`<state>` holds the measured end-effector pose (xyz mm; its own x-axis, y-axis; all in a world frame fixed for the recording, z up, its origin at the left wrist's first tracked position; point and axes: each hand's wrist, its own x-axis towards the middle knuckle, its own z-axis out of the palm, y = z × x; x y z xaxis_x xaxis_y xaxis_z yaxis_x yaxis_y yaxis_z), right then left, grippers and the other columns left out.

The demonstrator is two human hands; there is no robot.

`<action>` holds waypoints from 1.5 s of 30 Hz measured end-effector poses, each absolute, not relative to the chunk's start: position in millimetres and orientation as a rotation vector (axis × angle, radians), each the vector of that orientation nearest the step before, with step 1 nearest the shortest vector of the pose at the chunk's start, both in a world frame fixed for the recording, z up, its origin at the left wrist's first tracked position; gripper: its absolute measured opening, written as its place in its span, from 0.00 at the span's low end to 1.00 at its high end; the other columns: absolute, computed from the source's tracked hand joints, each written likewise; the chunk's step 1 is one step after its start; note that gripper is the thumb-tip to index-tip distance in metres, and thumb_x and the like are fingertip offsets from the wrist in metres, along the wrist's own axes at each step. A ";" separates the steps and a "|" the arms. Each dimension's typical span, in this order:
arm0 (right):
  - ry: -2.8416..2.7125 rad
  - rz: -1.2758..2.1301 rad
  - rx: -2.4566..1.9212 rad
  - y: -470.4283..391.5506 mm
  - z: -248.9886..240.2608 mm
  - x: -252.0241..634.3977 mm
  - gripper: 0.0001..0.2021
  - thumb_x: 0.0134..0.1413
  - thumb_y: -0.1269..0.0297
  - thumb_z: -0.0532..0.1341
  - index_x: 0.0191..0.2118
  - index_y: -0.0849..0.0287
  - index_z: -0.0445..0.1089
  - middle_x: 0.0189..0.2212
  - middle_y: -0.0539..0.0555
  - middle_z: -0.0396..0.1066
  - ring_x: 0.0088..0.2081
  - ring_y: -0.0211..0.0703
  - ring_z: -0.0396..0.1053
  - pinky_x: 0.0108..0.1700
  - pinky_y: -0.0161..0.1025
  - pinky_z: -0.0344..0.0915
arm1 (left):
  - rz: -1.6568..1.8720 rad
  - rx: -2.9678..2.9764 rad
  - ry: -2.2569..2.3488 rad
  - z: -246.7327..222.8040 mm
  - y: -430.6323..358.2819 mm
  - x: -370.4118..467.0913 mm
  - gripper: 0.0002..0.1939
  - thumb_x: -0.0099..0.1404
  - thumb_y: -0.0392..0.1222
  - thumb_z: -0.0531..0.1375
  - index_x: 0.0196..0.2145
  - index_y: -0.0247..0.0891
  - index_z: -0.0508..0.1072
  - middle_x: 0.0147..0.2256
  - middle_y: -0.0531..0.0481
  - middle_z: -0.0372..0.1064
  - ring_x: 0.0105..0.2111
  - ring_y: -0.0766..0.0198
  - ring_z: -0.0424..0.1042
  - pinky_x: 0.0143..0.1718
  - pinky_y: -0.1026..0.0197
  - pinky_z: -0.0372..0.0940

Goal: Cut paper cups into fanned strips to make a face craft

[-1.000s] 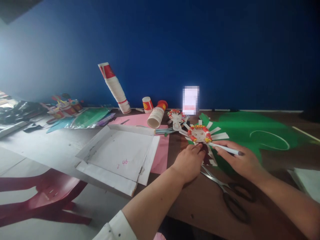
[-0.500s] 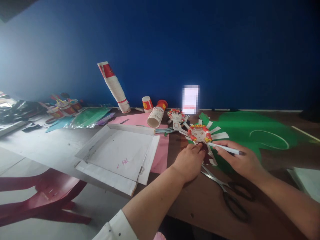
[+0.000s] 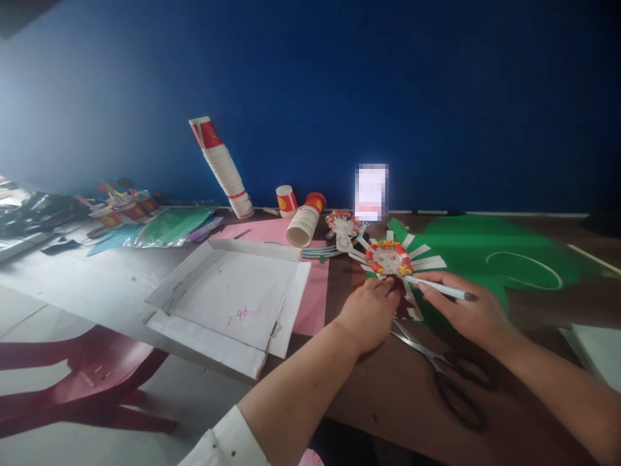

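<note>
A paper-cup figure (image 3: 388, 257) with a drawn face, a red and yellow ring and white strips fanned outward lies on the brown table. My left hand (image 3: 371, 310) presses its fingers on the lower part of the figure, closed on it. In my right hand (image 3: 458, 307) is a white pen (image 3: 444, 289) with a dark end, its other end at the figure's lower right edge. Scissors (image 3: 439, 366) with black handles lie open below both hands. Behind stands a smaller similar figure (image 3: 343, 226).
A shallow white box lid (image 3: 228, 301) lies on the left over pink paper (image 3: 315, 298). Stacked cups (image 3: 226, 171) lean on the blue wall beside a lit screen (image 3: 371, 193). Green paper (image 3: 466, 252) lies right; a red chair (image 3: 92, 375) stands lower left.
Almost nothing differs. The whole view has shifted very slightly, and both hands keep the same places on the figure and the pen.
</note>
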<state>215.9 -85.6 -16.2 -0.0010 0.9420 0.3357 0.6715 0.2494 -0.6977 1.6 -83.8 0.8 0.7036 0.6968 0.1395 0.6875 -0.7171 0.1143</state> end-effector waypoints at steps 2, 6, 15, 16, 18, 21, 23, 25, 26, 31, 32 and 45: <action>-1.748 0.433 -1.481 -85.6 -16.7 215.7 0.13 0.59 0.51 0.61 0.43 0.50 0.78 0.44 0.54 0.82 0.47 0.57 0.77 0.50 0.51 0.72 | 0.257 2.855 1.159 2.0 -84.0 1.8 0.19 0.73 0.35 0.49 0.56 0.30 0.71 0.64 0.40 0.62 0.59 0.54 0.64 0.61 0.55 0.63; -1.750 0.420 -1.480 -85.5 -16.8 215.2 0.12 0.58 0.52 0.62 0.43 0.49 0.78 0.44 0.53 0.82 0.47 0.56 0.78 0.51 0.50 0.73 | 0.237 2.853 1.165 4.2 -84.2 2.5 0.19 0.73 0.35 0.49 0.56 0.30 0.71 0.65 0.40 0.61 0.60 0.54 0.64 0.61 0.56 0.63; -1.763 0.399 -1.485 -85.9 -13.5 214.0 0.12 0.58 0.52 0.61 0.42 0.49 0.78 0.43 0.53 0.82 0.45 0.56 0.78 0.50 0.50 0.73 | 0.257 2.865 1.166 1.3 -83.6 2.4 0.19 0.74 0.36 0.48 0.56 0.31 0.71 0.64 0.41 0.62 0.60 0.55 0.63 0.60 0.56 0.64; -1.765 0.395 -1.485 -85.9 -13.8 214.3 0.12 0.58 0.52 0.62 0.42 0.49 0.78 0.43 0.52 0.82 0.46 0.57 0.78 0.50 0.50 0.73 | 0.258 2.866 1.162 1.0 -83.6 2.4 0.19 0.73 0.36 0.48 0.55 0.31 0.71 0.64 0.41 0.62 0.60 0.55 0.63 0.60 0.56 0.64; -1.765 0.391 -1.486 -85.7 -14.7 214.9 0.12 0.59 0.52 0.61 0.43 0.48 0.78 0.43 0.52 0.82 0.46 0.56 0.78 0.50 0.50 0.73 | 0.256 2.871 1.161 0.8 -83.6 2.3 0.18 0.73 0.36 0.49 0.55 0.31 0.71 0.64 0.41 0.63 0.60 0.55 0.64 0.60 0.55 0.64; -1.771 0.391 -1.491 -85.1 -16.1 215.3 0.12 0.59 0.52 0.61 0.42 0.48 0.79 0.43 0.51 0.82 0.45 0.56 0.79 0.48 0.48 0.74 | 0.258 2.881 1.161 0.6 -83.4 2.1 0.18 0.73 0.35 0.49 0.54 0.31 0.72 0.64 0.40 0.63 0.60 0.55 0.64 0.60 0.56 0.64; -1.778 0.390 -1.492 -84.7 -16.5 215.0 0.12 0.59 0.52 0.61 0.42 0.48 0.78 0.43 0.51 0.82 0.44 0.55 0.79 0.47 0.48 0.74 | 0.265 2.886 1.158 0.5 -83.4 1.9 0.18 0.73 0.35 0.49 0.54 0.31 0.71 0.63 0.40 0.63 0.60 0.55 0.64 0.60 0.56 0.63; -1.782 0.392 -1.484 -84.5 -16.4 214.5 0.12 0.59 0.52 0.61 0.43 0.48 0.78 0.43 0.51 0.82 0.45 0.56 0.79 0.48 0.49 0.73 | 0.268 2.888 1.157 0.5 -83.5 1.7 0.18 0.73 0.35 0.49 0.54 0.31 0.71 0.63 0.40 0.63 0.59 0.55 0.64 0.60 0.56 0.63; -1.784 0.395 -1.482 -84.5 -16.2 214.3 0.12 0.59 0.52 0.61 0.43 0.48 0.78 0.43 0.52 0.82 0.45 0.56 0.78 0.48 0.49 0.73 | 0.267 2.889 1.157 0.5 -83.5 1.7 0.18 0.73 0.35 0.49 0.54 0.31 0.71 0.63 0.40 0.63 0.59 0.55 0.64 0.60 0.56 0.63; -1.785 0.400 -1.489 -84.4 -15.0 214.0 0.12 0.59 0.52 0.61 0.43 0.49 0.78 0.43 0.52 0.82 0.45 0.56 0.78 0.49 0.49 0.73 | 0.268 2.886 1.155 -0.4 -82.9 2.0 0.18 0.73 0.35 0.49 0.54 0.30 0.71 0.64 0.40 0.63 0.59 0.54 0.63 0.59 0.56 0.64; -1.786 0.402 -1.485 -84.3 -15.1 214.2 0.12 0.59 0.52 0.61 0.43 0.49 0.78 0.43 0.52 0.82 0.45 0.56 0.78 0.49 0.49 0.73 | 0.273 2.889 1.153 -0.7 -82.7 2.1 0.18 0.73 0.35 0.49 0.54 0.30 0.71 0.63 0.40 0.63 0.59 0.54 0.63 0.59 0.56 0.64; -1.812 0.343 -1.496 -78.8 -2.0 207.8 0.10 0.56 0.53 0.61 0.37 0.48 0.78 0.38 0.52 0.83 0.40 0.54 0.80 0.44 0.46 0.73 | 0.271 2.892 1.147 -1.6 -82.1 2.8 0.19 0.73 0.35 0.48 0.55 0.31 0.71 0.62 0.40 0.64 0.59 0.55 0.64 0.59 0.56 0.64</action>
